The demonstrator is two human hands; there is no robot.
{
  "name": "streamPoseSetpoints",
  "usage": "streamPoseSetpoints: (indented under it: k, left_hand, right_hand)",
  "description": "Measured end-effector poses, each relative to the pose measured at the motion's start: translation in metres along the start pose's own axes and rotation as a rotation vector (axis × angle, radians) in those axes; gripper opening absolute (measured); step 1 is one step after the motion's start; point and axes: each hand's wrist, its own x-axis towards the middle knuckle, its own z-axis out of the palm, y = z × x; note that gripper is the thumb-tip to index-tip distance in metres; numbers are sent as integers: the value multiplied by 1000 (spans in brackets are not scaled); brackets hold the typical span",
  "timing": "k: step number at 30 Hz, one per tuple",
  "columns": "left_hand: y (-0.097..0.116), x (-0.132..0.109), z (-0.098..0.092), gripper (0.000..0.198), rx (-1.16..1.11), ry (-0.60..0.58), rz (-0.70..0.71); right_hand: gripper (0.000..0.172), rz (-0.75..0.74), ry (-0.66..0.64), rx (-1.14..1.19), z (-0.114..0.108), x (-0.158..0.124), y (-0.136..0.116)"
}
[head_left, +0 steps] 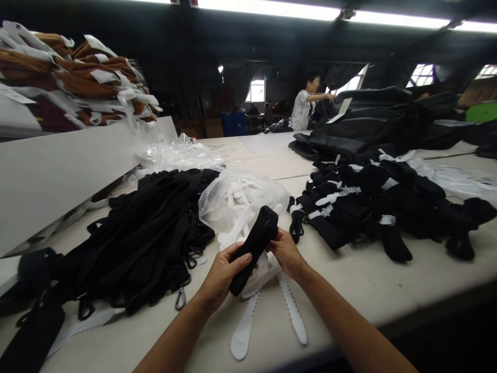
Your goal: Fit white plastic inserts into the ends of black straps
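Note:
A folded black webbing strap is held up over the table between my hands. My left hand is closed around its lower left side, thumb on top. At its upper right end, the fingers of my right hand are closed on the strap's edge; the fingertips are partly hidden behind it. Beneath my hands lie white serrated foam strips, some spilling from a clear plastic bag. To the left is a heap of loose black straps with metal snap hooks.
At the right lies a pile of folded black straps wrapped with white strips. Black bags are stacked behind it, near a person. Brown wrapped goods rise at the left above a white board.

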Motion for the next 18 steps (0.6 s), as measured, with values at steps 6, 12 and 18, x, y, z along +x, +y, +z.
streamPoseSetpoints:
  k: [6,12,18]
  left_hand:
    - [3,0,-4,40,43,-1,-32]
    - [6,-3,4,44,-2,-8,-109]
    - [3,-5,12,55,71,133,-48]
  right_hand:
    - [38,-63,-21,-16,2,-2,-4]
    - [36,-127,61,-26,2,3,5]
    - [43,-24,9,31,7,-2,2]
